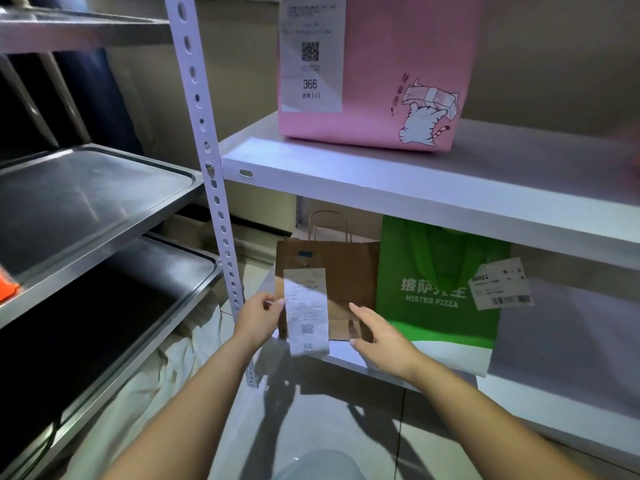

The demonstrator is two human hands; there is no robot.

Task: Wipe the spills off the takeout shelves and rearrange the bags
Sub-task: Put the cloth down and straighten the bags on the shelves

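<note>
- The brown paper bag (341, 282) stands at the left end of the lower shelf (346, 358), touching the green pizza bag (436, 292) at its 3 o'clock
- The left hand (258, 318) pinches the bag's edge by the receipt (306, 310); the right hand (379, 337), fingers straight and relaxed, holds nothing at the bag's 5 o'clock
- To shift it well, I judge both hands should steady the base, keeping it upright
</note>
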